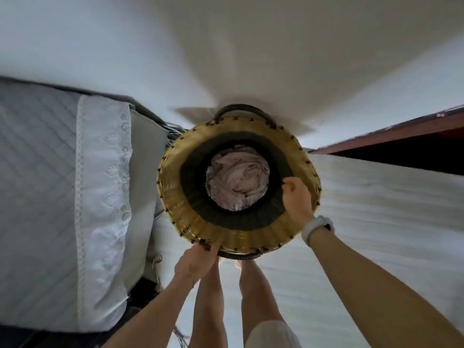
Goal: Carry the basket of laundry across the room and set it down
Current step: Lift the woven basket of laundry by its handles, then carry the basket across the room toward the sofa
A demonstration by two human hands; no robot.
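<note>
Both hands, left hand (195, 262) and right hand (297, 197), are gripping the rim of the basket (175, 197) of laundry (237, 180); uneven holds are risking a tilt beside the bed (50, 172).

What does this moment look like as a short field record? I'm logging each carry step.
basket: woven basket, seen from above, pale rim, dark inner band
contents: pinkish laundry bunched at the bottom
left hand: left hand on the near rim, grip closed
right hand: right hand on the right rim, thumb inside; white wristband
handles: far handle free
surroundings: bed on the left, pale floor
</note>
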